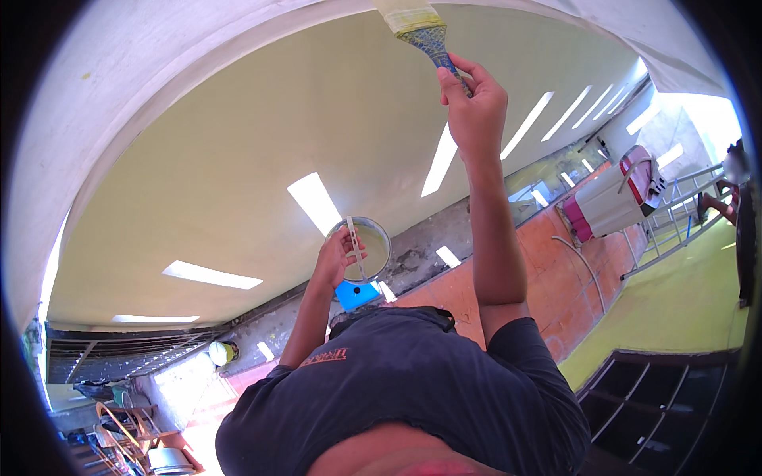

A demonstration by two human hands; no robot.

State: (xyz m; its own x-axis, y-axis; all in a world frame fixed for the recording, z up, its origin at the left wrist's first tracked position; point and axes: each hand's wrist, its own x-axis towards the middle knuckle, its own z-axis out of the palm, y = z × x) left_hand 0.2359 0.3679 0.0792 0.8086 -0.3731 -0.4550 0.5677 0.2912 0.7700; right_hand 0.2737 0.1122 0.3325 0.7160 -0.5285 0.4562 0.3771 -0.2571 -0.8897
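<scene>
My right hand point(474, 103) is raised with its fingers wrapped round the patterned blue handle of a wide paintbrush point(421, 35), whose yellowish bristles reach the top edge of the pale wall point(198, 174) beside a white curved band. My left hand point(343, 252), lower and left of centre, grips the flat strip handle across the top of a round paint bucket point(374, 250) with pale contents. A blue object point(354, 295) with a dark round spot shows just below the bucket.
At the right are a white-and-pink cabinet-like item point(595, 208), a metal ladder point(667, 230) and another person point(730, 206) on or beside it. An orange tiled floor point(540, 278) runs below the wall. A yellow wall, dark window grille, chairs and a pale bucket point(222, 354) line the edges.
</scene>
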